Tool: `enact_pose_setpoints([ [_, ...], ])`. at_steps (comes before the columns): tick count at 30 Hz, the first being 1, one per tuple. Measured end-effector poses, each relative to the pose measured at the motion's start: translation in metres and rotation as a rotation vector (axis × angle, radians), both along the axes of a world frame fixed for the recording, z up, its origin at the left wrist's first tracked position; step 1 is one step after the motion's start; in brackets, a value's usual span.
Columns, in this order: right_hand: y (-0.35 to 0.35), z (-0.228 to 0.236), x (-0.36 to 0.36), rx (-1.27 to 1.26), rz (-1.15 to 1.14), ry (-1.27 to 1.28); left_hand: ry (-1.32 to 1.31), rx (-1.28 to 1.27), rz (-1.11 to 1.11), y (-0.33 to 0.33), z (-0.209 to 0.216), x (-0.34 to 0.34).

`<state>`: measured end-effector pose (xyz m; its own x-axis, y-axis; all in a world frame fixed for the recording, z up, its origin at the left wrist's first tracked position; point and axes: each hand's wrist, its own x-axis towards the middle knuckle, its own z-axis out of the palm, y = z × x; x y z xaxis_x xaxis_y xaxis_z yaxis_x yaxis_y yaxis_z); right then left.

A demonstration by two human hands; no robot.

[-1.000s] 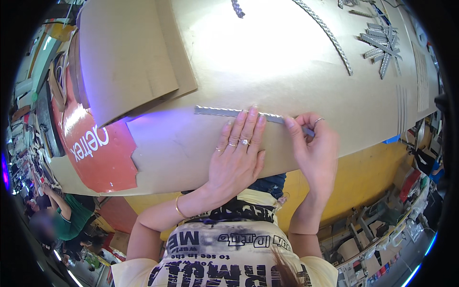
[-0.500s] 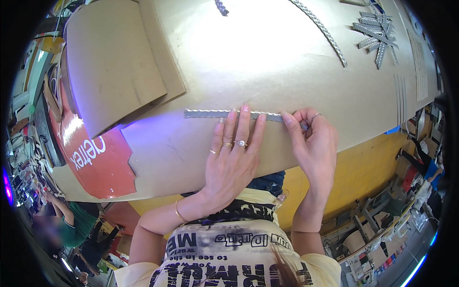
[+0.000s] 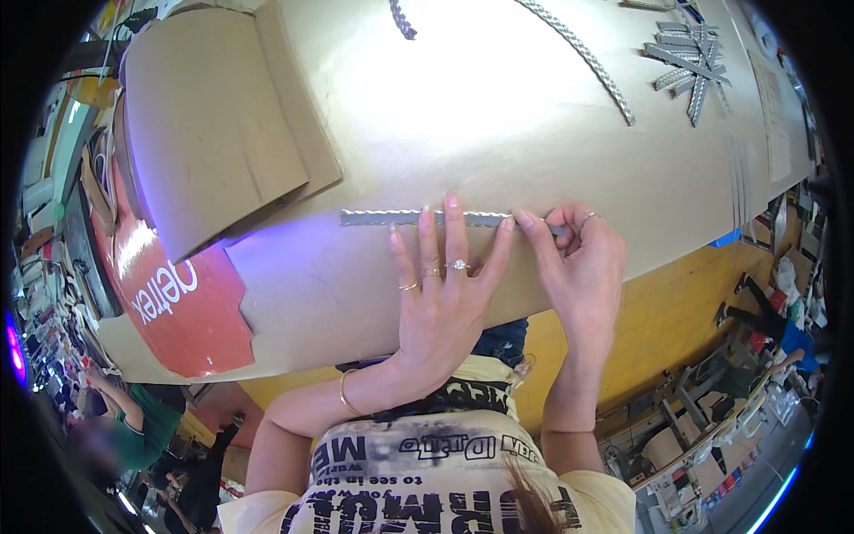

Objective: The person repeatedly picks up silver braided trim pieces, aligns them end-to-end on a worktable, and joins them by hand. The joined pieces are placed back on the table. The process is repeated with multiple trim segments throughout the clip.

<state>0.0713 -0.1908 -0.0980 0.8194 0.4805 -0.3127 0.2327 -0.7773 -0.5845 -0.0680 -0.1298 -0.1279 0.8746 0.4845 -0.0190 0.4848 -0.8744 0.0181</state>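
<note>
I am pressing my left hand (image 3: pixel 442 298) flat on the cardboard sheet (image 3: pixel 498 116), fingers spread and open, with the fingertips (image 3: pixel 452 204) touching the near edge of the grey braided strip (image 3: pixel 405 217). My right hand (image 3: pixel 578 267) is curling closed around the strip's right end, pinching it between thumb and forefinger (the very tip is hidden under my fingers). The strip is lying straight along the sheet, running leftward from my right hand past my left fingertips.

I am judging it light and limp, a flat woven band that will bend and snake if lifted by one end, so holding it at the end while pinning the middle seems the sound way to keep it straight. Its ridged surface should give a fair grip.

Farther off, a longer braided length (image 3: pixel 578 53) is curving across the sheet, and a pile of short grey strips (image 3: pixel 689 67) is lying near the far right corner.
</note>
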Motion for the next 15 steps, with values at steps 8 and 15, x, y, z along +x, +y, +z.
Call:
enact_pose_setpoints([
  [8,-0.016,0.004,0.004,0.149,-0.066,0.134,0.018,-0.032,0.025,-0.004,0.002,0.003],
  [15,-0.015,0.002,0.005,0.124,-0.044,0.093,0.041,-0.221,-0.099,0.000,0.007,0.005],
])
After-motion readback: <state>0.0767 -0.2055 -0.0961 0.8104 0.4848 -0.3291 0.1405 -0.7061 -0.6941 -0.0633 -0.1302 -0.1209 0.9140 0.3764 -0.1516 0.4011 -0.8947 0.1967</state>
